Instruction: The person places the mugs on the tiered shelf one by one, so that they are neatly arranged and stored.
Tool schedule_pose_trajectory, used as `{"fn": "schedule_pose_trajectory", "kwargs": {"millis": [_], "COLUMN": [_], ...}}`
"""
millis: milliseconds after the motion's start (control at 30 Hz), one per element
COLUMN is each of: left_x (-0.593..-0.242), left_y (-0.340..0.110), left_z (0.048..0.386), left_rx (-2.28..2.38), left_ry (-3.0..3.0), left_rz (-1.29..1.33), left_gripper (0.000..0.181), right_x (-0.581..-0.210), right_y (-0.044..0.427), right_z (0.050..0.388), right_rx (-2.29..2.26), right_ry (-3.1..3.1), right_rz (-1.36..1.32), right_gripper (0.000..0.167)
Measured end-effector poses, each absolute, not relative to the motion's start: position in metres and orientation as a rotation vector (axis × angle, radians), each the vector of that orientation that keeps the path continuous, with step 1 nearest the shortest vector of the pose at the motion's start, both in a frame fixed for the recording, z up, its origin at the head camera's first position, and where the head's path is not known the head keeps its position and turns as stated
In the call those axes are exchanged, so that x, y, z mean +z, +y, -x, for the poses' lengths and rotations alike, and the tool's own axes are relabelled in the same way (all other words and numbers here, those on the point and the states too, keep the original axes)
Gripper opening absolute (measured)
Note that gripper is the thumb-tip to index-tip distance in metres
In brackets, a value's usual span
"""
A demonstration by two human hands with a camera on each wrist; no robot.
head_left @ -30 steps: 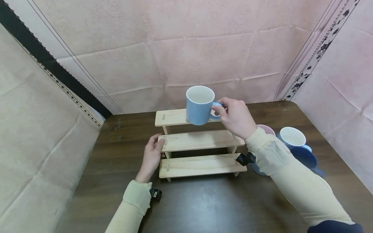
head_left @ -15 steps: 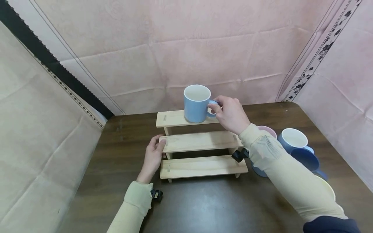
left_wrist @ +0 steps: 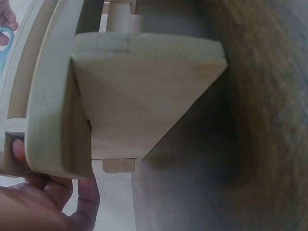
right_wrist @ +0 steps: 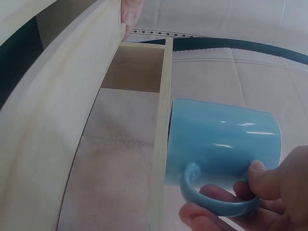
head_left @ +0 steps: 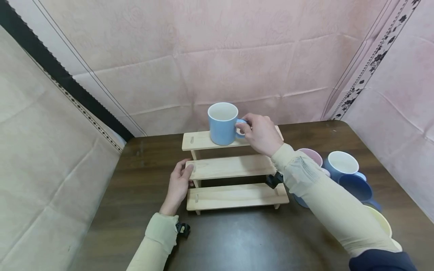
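Note:
A light blue mug (head_left: 222,131) with a white inside is upright on the top tier of a three-tier wooden rack (head_left: 234,196), left of its middle. My right hand (head_left: 263,134) pinches the mug's handle between thumb and fingers. In the right wrist view the mug's base (right_wrist: 174,144) meets the top board, with no clear gap. My left hand (head_left: 178,184) grips the left end of the middle board, thumb on top and fingers below. From the left wrist, the rack's end support (left_wrist: 144,96) hides part of that hand's surroundings.
Right of the rack, several mugs stand on the brown table (head_left: 237,241): pink (head_left: 311,155), light blue (head_left: 341,165), dark blue (head_left: 355,187) and yellow (head_left: 381,222). Another blue one (head_left: 300,201) is mostly behind my right sleeve. Pale cloth (head_left: 230,67) hangs behind and beside the table.
My right hand has carried the mug leftward along the top tier and brought it down onto the board. My left hand keeps its grip on the rack.

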State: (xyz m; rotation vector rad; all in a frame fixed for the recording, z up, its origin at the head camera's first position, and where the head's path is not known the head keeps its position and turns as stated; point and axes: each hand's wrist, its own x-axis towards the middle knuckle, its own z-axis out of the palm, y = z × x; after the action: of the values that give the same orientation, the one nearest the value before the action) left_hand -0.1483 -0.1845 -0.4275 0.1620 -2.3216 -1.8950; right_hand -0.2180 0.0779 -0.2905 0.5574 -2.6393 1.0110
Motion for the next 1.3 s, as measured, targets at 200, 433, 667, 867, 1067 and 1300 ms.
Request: {"fn": "schedule_pose_trajectory", "kwargs": {"millis": [200, 433, 667, 867, 1067, 1300], "left_x": [-0.428, -0.428, -0.426, -0.429, -0.431, -0.433], "left_y": [-0.183, -0.184, -0.185, -0.185, -0.184, -0.184], "left_z": [0.148, 0.147, 0.146, 0.147, 0.147, 0.148], "left_rx": [-1.917, -1.919, -1.915, -1.915, -1.922, -1.912], "left_ry": [-2.312, -2.294, -2.294, -2.293, -2.286, -2.284], "left_rz": [-0.160, -0.154, -0.152, -0.145, -0.153, -0.149], "left_gripper": [0.043, 0.040, 0.038, 0.040, 0.039, 0.041], "right_x": [-0.289, -0.286, -0.285, -0.284, -0.284, -0.288], "right_y": [0.073, 0.070, 0.064, 0.062, 0.067, 0.081], "right_z": [0.219, 0.219, 0.216, 0.214, 0.213, 0.208], "right_rx": [1.034, 1.039, 1.043, 1.032, 1.044, 1.043], "right_ry": [-2.660, -2.661, -2.666, -2.683, -2.711, -2.765], "right_rz": [-0.559, -0.583, -0.604, -0.615, -0.642, -0.614], "right_gripper": [0.025, 0.027, 0.029, 0.030, 0.026, 0.027]}}
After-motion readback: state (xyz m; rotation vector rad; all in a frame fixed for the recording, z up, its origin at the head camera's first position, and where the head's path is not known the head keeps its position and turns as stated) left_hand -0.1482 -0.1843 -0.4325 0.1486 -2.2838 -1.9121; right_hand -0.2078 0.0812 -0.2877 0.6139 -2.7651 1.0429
